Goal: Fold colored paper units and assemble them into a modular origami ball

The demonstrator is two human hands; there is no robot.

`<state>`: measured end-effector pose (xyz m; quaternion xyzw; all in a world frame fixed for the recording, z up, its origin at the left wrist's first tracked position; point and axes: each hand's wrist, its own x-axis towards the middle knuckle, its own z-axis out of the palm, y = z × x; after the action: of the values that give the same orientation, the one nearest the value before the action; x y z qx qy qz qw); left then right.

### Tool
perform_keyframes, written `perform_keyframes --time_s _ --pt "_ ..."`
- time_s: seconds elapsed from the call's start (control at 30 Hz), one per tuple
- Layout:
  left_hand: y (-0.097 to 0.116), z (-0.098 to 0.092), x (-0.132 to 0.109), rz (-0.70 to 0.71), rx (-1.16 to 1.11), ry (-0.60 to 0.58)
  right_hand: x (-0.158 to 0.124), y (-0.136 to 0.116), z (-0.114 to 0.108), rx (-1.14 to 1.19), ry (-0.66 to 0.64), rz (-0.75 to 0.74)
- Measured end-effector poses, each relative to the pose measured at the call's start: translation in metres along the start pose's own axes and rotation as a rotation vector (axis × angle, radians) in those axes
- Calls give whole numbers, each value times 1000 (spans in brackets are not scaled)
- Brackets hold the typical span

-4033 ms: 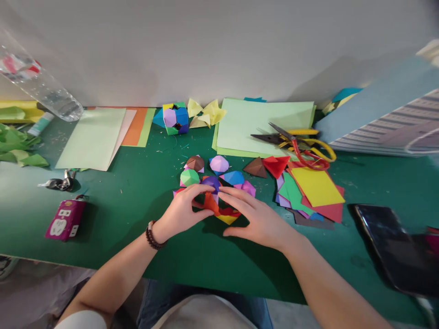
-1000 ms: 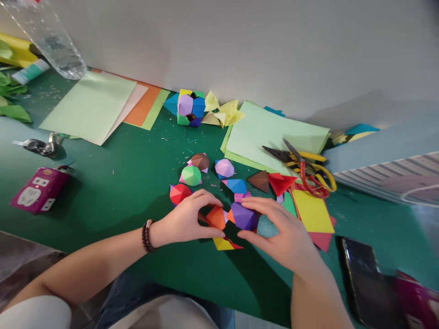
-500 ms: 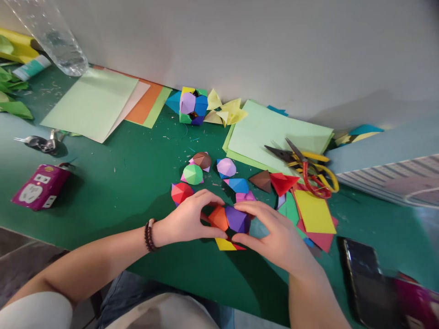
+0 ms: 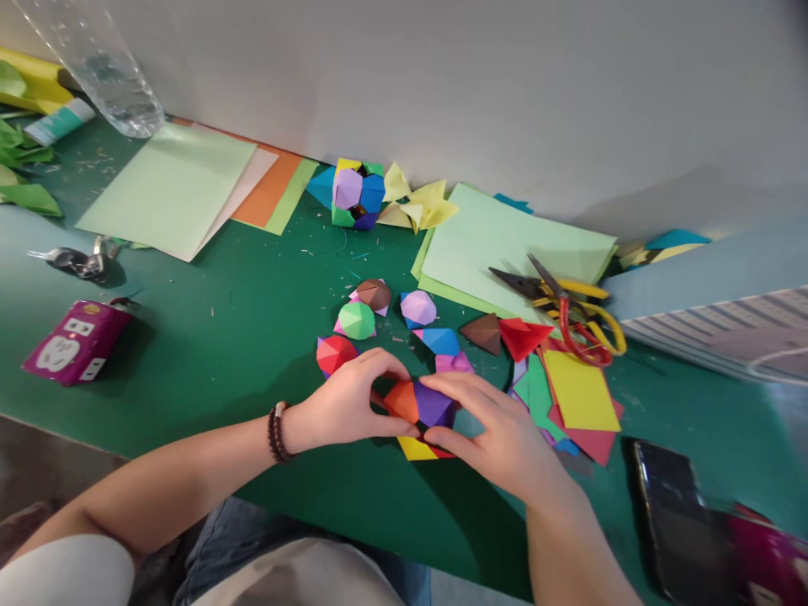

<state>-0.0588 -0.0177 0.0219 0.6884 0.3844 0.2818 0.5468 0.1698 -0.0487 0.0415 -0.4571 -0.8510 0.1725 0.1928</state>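
Between both hands is a folded-paper piece with an orange face [image 4: 401,401] and a purple face [image 4: 433,405]. My left hand [image 4: 347,396], with a beaded bracelet at the wrist, grips its orange side between thumb and fingers. On the purple side, my right hand [image 4: 489,425] pinches it, fingers above and thumb below. Under the piece show yellow paper [image 4: 417,449] and a bit of red. Around the hands lie folded paper units: red [image 4: 335,355], green [image 4: 357,321], brown [image 4: 374,295], lilac [image 4: 417,309], blue [image 4: 440,341] and pink [image 4: 454,362].
A many-coloured paper ball [image 4: 358,194] sits by the wall. Pliers [image 4: 521,284] and scissors [image 4: 571,324] rest on pale green sheets [image 4: 505,240]. Square papers [image 4: 579,391] and a phone [image 4: 669,497] are right; a purple box [image 4: 77,341] and a bottle [image 4: 119,84] are left.
My right hand has shifted slightly left, its fingers closer over the purple face. My left hand keeps its grip on the orange side, nearly still.
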Motion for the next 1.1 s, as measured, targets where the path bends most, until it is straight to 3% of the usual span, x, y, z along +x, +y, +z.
perform_keyframes --time_s 1.1 --pt "0 -1 0 20 -70 -26 -2 2 5 -25 -12 52"
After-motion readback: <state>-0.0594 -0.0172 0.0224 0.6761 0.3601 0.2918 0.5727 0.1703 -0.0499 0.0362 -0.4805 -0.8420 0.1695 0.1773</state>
